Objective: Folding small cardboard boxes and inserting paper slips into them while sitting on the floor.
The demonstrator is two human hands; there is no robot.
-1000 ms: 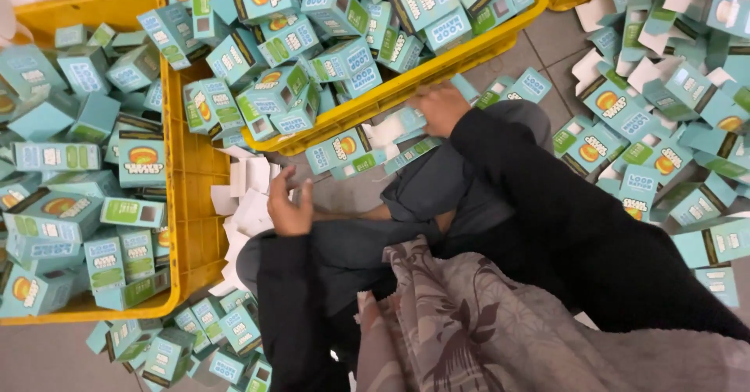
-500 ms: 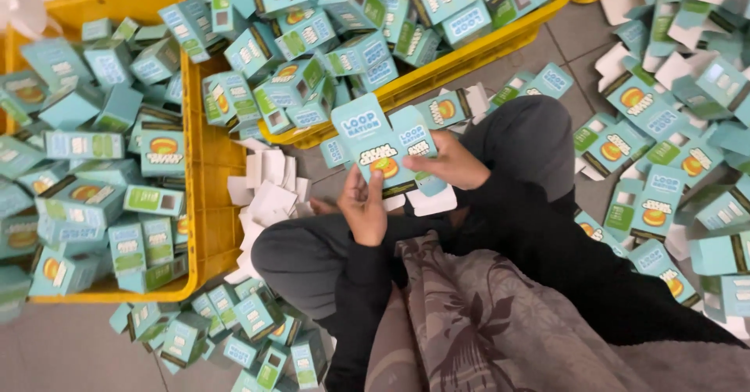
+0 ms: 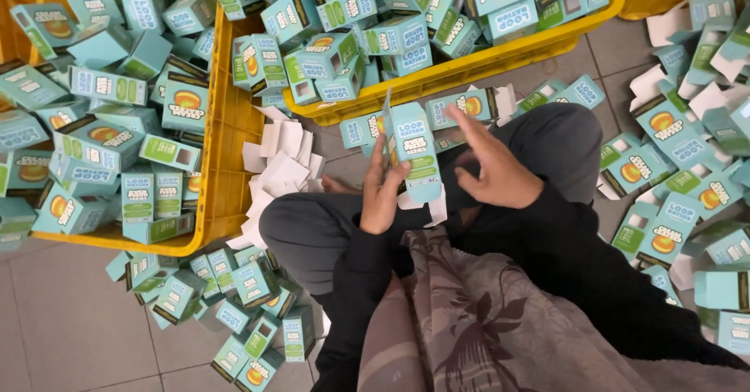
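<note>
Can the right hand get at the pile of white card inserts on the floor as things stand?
Probably not directly: the white inserts lie beyond the left hand and the teal carton it holds; the right hand would need to cross both.

Teal carton (image 3: 412,151) between both hands, upright.

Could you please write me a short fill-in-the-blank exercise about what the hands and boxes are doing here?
1. The left hand grips a teal carton that is being held ____ the person's lap.
2. The right hand has its fingers ____ beside that carton.
3. The crates full of folded boxes are ____ in colour.
4. A pile of ____ card pieces lies on the floor by the crates.

Missing words: above; spread; yellow; white
</note>
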